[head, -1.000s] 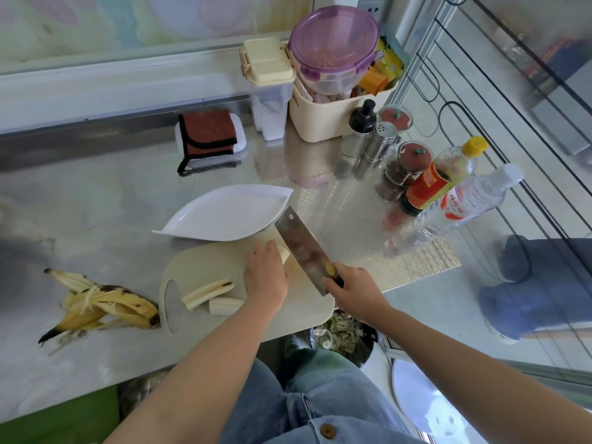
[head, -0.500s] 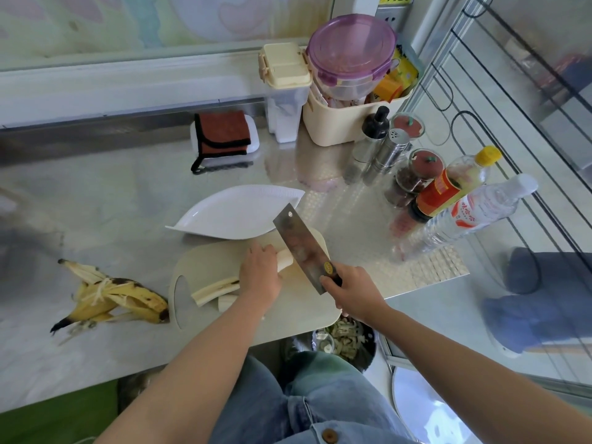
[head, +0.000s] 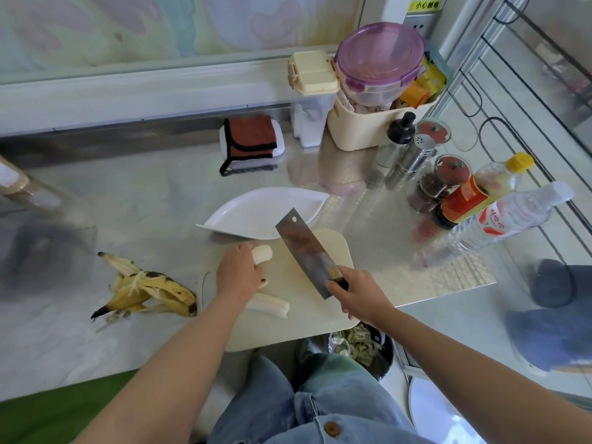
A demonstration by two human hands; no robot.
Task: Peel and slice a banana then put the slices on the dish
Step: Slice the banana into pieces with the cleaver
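Fingers of the left hand curl over a peeled banana piece, pinning it to the cutting board at mid-frame. The right hand is clamped round the handle of a cleaver, whose blade hangs aslant just right of that piece. Peeling looks finished. The banana is in lengths, with a second piece lying nearer the lower edge, but no round slices show yet and none sit on the dish, so cutting and plating remain. The flesh is pale, matte and soft. The blade is rectangular, mottled steel with a corner hole. The board is cream plastic, round-cornered. The dish is glossy white and leaf-shaped. The splayed peel, yellow with black blotches and stringy, lies at left on the reflective steel surface.
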